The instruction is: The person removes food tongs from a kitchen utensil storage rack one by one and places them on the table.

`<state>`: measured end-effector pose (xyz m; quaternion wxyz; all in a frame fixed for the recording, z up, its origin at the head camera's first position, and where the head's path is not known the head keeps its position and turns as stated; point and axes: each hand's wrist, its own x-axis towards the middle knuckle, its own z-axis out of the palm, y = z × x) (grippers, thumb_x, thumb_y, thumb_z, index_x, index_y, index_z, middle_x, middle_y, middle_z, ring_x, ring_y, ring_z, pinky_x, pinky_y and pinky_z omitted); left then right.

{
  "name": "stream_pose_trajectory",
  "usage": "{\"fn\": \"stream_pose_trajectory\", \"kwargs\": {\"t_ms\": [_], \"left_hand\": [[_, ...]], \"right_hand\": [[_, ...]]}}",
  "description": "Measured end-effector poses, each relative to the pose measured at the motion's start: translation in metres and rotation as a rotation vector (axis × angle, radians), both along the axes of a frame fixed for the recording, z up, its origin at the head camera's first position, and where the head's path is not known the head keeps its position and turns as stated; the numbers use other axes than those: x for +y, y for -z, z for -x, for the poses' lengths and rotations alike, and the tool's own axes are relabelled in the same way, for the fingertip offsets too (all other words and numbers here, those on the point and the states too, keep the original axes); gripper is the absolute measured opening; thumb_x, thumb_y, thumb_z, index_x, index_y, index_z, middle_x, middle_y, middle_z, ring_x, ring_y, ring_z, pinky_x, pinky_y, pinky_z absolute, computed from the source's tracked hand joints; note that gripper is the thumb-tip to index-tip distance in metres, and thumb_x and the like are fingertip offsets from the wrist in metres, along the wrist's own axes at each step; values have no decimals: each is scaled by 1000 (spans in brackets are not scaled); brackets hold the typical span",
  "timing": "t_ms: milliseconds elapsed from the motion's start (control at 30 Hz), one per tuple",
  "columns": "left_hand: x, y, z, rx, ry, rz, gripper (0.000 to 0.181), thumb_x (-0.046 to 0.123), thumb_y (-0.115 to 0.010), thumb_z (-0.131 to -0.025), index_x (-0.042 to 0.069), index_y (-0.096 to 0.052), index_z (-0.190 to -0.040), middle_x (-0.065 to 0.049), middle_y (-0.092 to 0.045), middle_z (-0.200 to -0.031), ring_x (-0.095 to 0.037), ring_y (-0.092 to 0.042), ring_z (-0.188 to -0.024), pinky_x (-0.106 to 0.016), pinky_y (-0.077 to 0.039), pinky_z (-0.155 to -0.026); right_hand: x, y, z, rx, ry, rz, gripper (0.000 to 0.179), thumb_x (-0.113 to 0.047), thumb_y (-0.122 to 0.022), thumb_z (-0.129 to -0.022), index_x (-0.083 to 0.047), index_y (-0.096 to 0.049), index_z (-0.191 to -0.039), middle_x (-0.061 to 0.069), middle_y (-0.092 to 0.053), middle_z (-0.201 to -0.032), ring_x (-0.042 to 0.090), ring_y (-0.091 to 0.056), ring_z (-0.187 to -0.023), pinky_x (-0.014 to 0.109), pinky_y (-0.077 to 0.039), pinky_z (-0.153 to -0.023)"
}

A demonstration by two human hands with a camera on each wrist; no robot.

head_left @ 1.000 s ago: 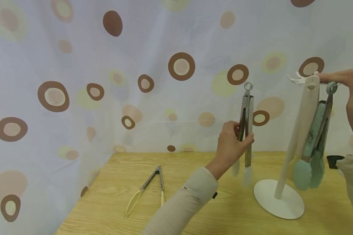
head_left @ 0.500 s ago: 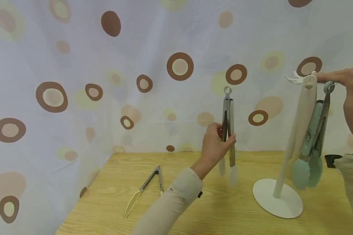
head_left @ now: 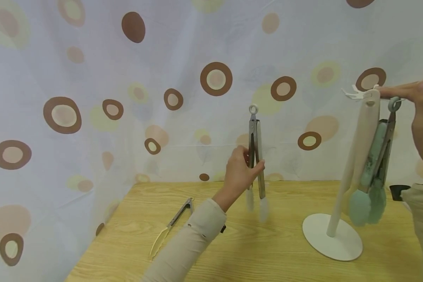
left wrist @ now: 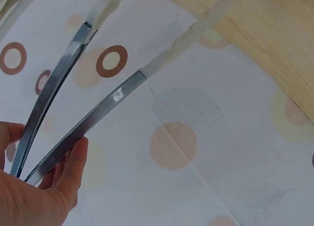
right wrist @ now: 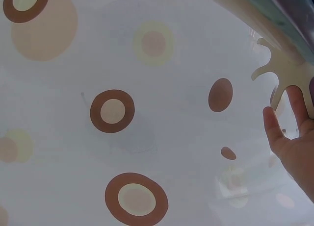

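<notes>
A: Where're the white-tipped tongs (head_left: 259, 150) rn?
B: Pinched in L hand (head_left: 237, 172), near-upright, tips down, left of the stand (head_left: 336, 213) (R hand (head_left: 422, 105) well apart, fingers straight atop stand).

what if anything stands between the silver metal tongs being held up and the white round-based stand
Nothing visible: in the head view, the gap between the silver metal tongs with whitish tips and the white round-based stand holds no object. The teal-tipped metal tongs hang right of the pole.
</notes>
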<state>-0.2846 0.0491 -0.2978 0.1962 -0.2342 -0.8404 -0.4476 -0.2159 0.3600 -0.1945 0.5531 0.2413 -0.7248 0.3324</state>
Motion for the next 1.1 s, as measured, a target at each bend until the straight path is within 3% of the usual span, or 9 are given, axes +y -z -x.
{"fn": "stream_pose_trajectory", "kwargs": {"t_ms": [267, 467, 700, 933, 1100], "left_hand": [[-18, -3, 5, -78, -57, 66, 34, 28, -72, -86, 6, -49, -97, -5, -50, -86, -16, -49, -65, -24, -43, -53], [-32, -2, 7, -95, -84, 129, 35, 30, -73, -86, 7, -48, -93, -4, -48, -82, -18, -47, -63, -26, -41, -52], [-46, 0, 11, -119, -118, 176, 33, 31, -72, -86, 9, -48, -92, -4, -48, -81, -19, -46, -66, -28, -37, -52], [-61, 1, 18, -146, -141, 206, 34, 31, -72, -86, 7, -48, -93, -6, -49, -81, -20, -48, -65, -29, -42, -54], [-71, 3, 23, -168, -145, 223, 34, 30, -72, -86, 8, -47, -92, -6, -50, -79, -19, -47, -62, -29, -41, -54]], "right_hand": [[0, -1, 1, 8, -2, -11, 43, -7, -29, -103, -12, -71, -113, -30, -60, -107, -7, -54, -108, 22, -30, -106], [1, -1, 3, 22, -34, -15, 44, -6, -29, -103, -14, -71, -111, -28, -62, -106, -6, -56, -107, 23, -31, -106], [2, -1, 3, 33, -22, -33, 39, -14, -32, -105, -23, -70, -111, -30, -61, -108, -7, -55, -108, 22, -30, -106], [5, -1, 1, 59, 60, -66, 40, -15, -34, -105, -4, -71, -110, -34, -58, -108, -8, -53, -112, 26, -30, -109], [5, -1, 2, 61, 61, -79, 42, -15, -33, -105, 5, -70, -107, -35, -58, -108, -9, -53, -112, 26, -30, -109]]}}
